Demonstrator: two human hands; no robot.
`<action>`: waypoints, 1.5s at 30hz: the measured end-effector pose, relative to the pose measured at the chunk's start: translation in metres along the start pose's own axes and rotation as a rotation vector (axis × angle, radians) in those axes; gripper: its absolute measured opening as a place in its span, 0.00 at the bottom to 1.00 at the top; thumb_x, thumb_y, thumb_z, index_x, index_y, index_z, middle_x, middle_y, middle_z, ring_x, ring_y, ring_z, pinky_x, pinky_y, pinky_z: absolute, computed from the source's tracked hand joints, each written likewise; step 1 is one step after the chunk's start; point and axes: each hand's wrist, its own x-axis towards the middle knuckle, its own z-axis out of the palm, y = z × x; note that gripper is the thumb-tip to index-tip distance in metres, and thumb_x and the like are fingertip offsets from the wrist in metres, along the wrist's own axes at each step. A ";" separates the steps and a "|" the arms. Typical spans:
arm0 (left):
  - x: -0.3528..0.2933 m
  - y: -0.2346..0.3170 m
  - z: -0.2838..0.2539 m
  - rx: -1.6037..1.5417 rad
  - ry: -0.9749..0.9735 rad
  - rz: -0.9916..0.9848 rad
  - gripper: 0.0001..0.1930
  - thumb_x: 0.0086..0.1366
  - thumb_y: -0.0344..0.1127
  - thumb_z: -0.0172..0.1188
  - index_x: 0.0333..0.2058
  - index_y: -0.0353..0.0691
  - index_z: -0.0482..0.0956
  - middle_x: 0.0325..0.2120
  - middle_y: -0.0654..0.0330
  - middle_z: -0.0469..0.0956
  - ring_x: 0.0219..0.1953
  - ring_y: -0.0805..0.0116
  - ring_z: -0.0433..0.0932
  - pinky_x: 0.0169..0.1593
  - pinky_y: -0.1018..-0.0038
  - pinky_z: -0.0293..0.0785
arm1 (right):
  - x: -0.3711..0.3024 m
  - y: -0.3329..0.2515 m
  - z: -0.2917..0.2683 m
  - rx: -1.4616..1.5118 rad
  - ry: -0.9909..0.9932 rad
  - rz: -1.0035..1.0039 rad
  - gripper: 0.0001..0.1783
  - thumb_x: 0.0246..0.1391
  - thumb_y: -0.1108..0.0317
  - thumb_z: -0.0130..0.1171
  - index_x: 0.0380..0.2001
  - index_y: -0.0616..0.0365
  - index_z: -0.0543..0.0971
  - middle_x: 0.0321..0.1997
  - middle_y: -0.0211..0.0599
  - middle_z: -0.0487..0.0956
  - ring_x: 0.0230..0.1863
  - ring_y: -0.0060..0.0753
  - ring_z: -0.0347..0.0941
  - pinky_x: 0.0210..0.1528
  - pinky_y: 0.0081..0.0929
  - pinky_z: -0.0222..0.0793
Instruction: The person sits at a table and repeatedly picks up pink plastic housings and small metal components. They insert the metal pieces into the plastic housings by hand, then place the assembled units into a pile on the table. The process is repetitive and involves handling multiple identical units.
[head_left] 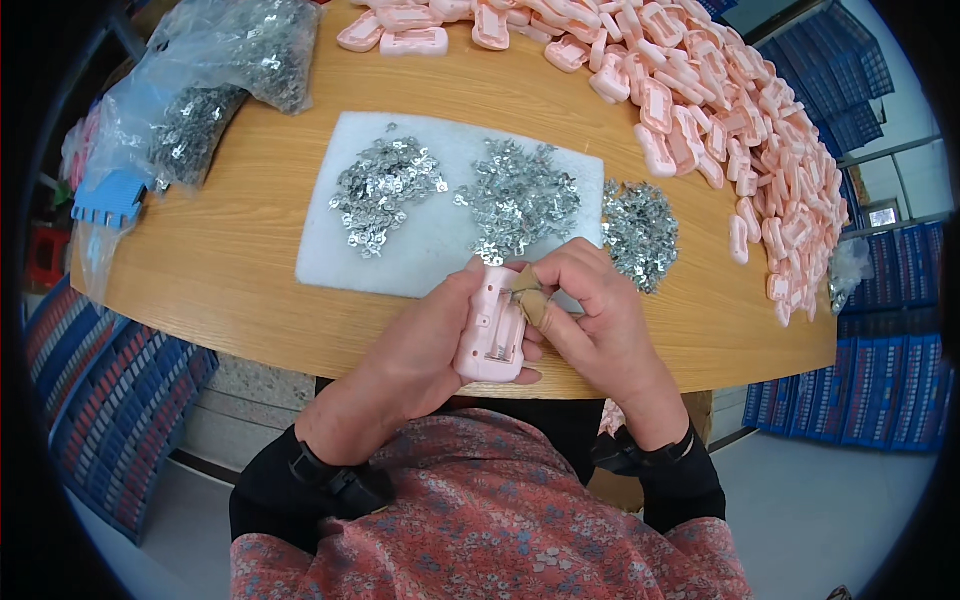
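Observation:
My left hand (410,330) is wrapped round a pale pink plastic casing (490,365), which lies in the palm with its long recessed compartment facing up. My right hand (595,310) has tan coverings (532,300) on its thumb and forefinger. Those two fingers are pinched together at the upper right part of the recess, and whatever sits between them is too small and hidden to make out. Just beyond my hands, a white foam sheet (320,250) bears a left heap of small metal pieces (385,190) and a middle heap of metal pieces (520,195).
Another metal heap (640,235) lies right of the foam on the wooden table (250,260). Many pink casings (690,90) are piled along the far and right side. Clear bags of metal pieces (230,70) and a blue plastic piece (108,198) sit at left. Blue racks (890,390) stand beyond the table.

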 end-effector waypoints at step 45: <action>0.001 -0.009 -0.007 0.277 -0.050 0.128 0.31 0.78 0.55 0.34 0.70 0.41 0.55 0.36 0.54 0.80 0.35 0.63 0.83 0.39 0.63 0.83 | -0.016 -0.011 0.002 -0.125 0.197 0.048 0.18 0.44 0.75 0.64 0.41 0.58 0.75 0.35 0.42 0.74 0.38 0.49 0.72 0.39 0.39 0.66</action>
